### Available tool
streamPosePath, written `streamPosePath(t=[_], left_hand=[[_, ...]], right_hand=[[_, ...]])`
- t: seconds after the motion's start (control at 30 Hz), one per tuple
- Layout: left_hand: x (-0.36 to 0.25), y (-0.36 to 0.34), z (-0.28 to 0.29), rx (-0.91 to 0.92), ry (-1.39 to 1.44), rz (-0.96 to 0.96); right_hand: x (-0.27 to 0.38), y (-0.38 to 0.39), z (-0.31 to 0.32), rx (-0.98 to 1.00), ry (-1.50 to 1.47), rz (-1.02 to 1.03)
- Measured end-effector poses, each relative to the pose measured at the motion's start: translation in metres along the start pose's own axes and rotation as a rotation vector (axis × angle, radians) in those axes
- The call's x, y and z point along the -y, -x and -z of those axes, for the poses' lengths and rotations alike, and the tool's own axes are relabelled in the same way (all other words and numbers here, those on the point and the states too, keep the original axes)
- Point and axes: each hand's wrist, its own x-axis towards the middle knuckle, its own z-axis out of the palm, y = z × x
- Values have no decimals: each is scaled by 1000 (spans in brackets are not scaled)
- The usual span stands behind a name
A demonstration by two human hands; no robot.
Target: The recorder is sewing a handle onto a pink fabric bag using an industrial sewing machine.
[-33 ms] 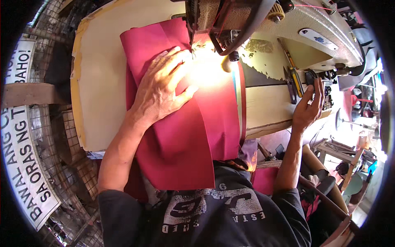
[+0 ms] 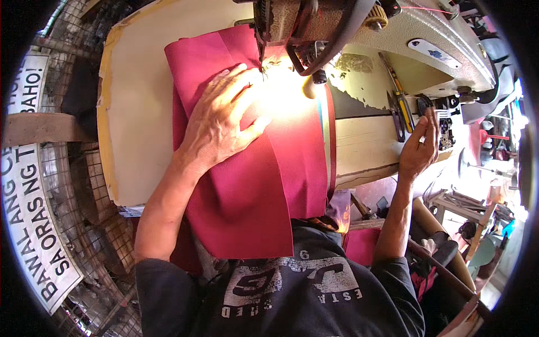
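Little has shifted: the left hand (image 2: 220, 118), fingers spread, gripping nothing, lies on folded magenta cloth (image 2: 238, 216). The right hand (image 2: 420, 150), fingers straightened, looks empty; work seems paused.

Wht sign (image 2: 42, 238) by L mesh: blk caps. Dk T-shirt (image 2: 303, 295): wht letters, upside-down. Machine badge (image 2: 433, 49): illegible.

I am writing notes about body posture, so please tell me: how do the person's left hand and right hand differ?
The left hand lies palm-down on the red cloth; the right hand is off it, near small dark parts. The left hand's fingers are spread; the right hand's are straighter and closer together. The left hand is close under the sewing machine's lamp light; the right hand is outside that glow. Both are bare.
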Motion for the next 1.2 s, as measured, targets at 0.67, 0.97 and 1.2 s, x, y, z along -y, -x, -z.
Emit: streamPosePath(t=[0.67,0.97,1.2], left_hand=[[-5,1,3,-9,32,6],[-6,3,5,-18,0,-68],[-4,3,8,71,-17,-37]], right_hand=[[-6,4,0,34,109,-33],[3,-2,4,0,121,46],[117,4,-1,385,-335,627]])
